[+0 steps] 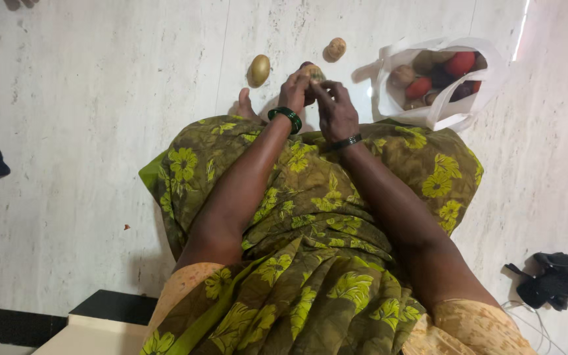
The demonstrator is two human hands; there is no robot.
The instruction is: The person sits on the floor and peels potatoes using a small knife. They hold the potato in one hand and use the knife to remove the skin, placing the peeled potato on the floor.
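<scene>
Upper centre: left hand (294, 89) and right hand (335, 112), held together, grip one potato (313, 72). Advisable: steady it firmly, fingers clear, above the floor (87, 131).

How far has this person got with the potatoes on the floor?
Two potatoes already lie loose on the floor: an oval potato and a round potato. In hand now is a third one, held between the left hand and right hand; what the fingers do to it is hidden. Left over: the white bag holds many more vegetables, brown and red.
</scene>
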